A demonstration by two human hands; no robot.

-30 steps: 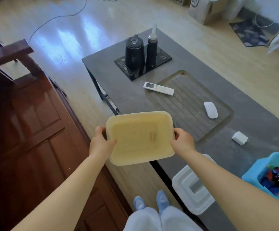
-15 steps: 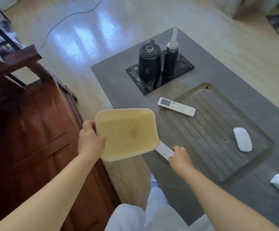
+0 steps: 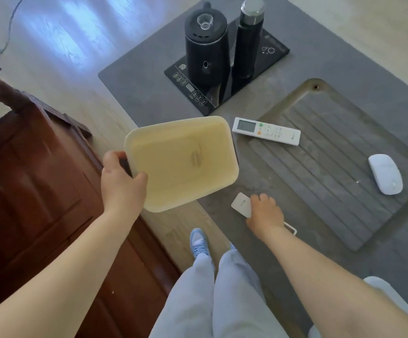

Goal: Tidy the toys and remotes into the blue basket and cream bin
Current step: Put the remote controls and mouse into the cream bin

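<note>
My left hand (image 3: 121, 181) grips the left rim of the empty cream bin (image 3: 181, 162) and holds it in the air over the table's near-left edge. My right hand (image 3: 266, 213) lies over a slim white remote (image 3: 241, 204) on the grey table (image 3: 149, 93), fingers curled on it; the remote's ends stick out on both sides of the hand. A second white remote with a screen (image 3: 266, 131) lies further back, at the edge of the grooved tray area (image 3: 332, 167). The blue basket is out of view.
A white computer mouse (image 3: 385, 177) rests on the grooved area at right. A black kettle (image 3: 206, 45) and black flask (image 3: 248, 37) stand on a black base at the table's far end. Dark wooden furniture (image 3: 39, 191) fills the left. A white lid corner (image 3: 381, 286) shows at lower right.
My right hand let go of the bin and came down onto the slim remote on the table. The left hand alone now holds the bin, and the view shifted left and closer.
</note>
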